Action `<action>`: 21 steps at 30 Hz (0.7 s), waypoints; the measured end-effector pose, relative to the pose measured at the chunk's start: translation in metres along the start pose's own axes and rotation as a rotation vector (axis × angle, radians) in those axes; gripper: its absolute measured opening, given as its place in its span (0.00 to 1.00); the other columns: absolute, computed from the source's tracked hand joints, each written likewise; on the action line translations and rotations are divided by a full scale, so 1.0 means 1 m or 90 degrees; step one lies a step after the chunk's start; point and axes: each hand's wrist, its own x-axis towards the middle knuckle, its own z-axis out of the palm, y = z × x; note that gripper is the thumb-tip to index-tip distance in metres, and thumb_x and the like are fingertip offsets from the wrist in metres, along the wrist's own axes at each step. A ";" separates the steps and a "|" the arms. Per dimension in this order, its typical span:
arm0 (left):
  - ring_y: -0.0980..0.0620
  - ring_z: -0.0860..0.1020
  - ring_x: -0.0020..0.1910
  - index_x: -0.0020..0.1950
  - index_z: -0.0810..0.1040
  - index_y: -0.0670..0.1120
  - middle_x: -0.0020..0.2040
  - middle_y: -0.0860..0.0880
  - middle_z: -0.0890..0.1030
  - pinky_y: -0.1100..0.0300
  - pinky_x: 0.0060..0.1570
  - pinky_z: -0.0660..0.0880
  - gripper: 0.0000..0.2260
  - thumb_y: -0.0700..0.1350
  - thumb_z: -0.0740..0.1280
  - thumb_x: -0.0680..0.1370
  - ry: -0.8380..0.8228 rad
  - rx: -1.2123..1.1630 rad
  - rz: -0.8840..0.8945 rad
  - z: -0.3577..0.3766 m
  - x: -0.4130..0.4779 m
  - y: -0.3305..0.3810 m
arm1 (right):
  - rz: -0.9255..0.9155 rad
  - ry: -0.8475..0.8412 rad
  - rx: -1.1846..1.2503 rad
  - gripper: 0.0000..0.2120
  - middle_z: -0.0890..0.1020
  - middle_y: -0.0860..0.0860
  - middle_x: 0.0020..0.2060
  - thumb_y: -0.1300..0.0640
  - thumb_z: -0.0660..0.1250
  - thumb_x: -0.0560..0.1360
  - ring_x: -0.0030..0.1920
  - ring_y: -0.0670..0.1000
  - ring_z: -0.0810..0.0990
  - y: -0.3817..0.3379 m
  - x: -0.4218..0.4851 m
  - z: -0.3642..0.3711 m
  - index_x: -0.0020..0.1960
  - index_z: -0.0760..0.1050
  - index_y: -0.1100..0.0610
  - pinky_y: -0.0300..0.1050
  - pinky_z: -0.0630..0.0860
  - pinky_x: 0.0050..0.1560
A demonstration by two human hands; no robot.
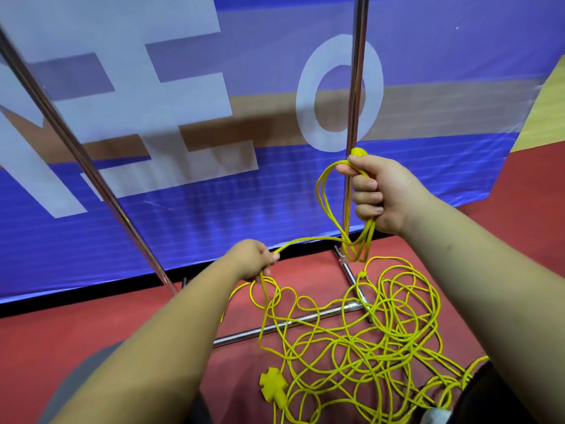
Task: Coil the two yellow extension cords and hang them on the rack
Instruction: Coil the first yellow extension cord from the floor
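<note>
The right hand (379, 191) is fisted round a few loops (368, 235) of yellow cord, raised just in front of the rack's upright pole (356, 87). A yellow plug (359, 152) pokes out above its thumb, and the loops hang below the fist. From them one strand (305, 240) runs left to the left hand (250, 260), which is lower, with its fingers curled round the cord. Below that hand the cord drops into a tangled pile (367, 341) on the red floor (76, 332), lying across the rack's base bar (275, 327) between the forearms. A cross-shaped socket (273, 385) lies at the pile's near edge. The two cords cannot be told apart in the tangle. A blue banner (214, 215) stands behind.
</note>
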 end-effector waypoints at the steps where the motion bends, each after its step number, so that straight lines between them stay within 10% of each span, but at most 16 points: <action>1: 0.46 0.77 0.30 0.47 0.80 0.38 0.38 0.43 0.82 0.54 0.36 0.78 0.19 0.54 0.68 0.83 0.038 -0.054 0.008 -0.006 -0.003 0.006 | -0.005 0.002 -0.023 0.14 0.61 0.45 0.25 0.47 0.64 0.85 0.21 0.44 0.56 0.001 0.000 0.001 0.50 0.82 0.56 0.37 0.51 0.19; 9: 0.49 0.76 0.38 0.59 0.82 0.39 0.39 0.48 0.77 0.45 0.52 0.84 0.08 0.40 0.67 0.83 -0.147 -0.566 -0.072 -0.041 -0.030 0.044 | -0.047 -0.001 -0.211 0.17 0.69 0.48 0.28 0.46 0.66 0.84 0.23 0.47 0.61 0.025 0.013 0.003 0.55 0.84 0.59 0.39 0.57 0.23; 21: 0.47 0.80 0.38 0.52 0.75 0.36 0.40 0.39 0.78 0.59 0.33 0.83 0.05 0.38 0.64 0.85 -0.149 -0.996 -0.141 -0.042 -0.038 0.063 | 0.015 -0.049 -0.324 0.12 0.87 0.56 0.48 0.49 0.66 0.86 0.44 0.56 0.88 0.076 0.018 0.019 0.54 0.80 0.57 0.51 0.84 0.44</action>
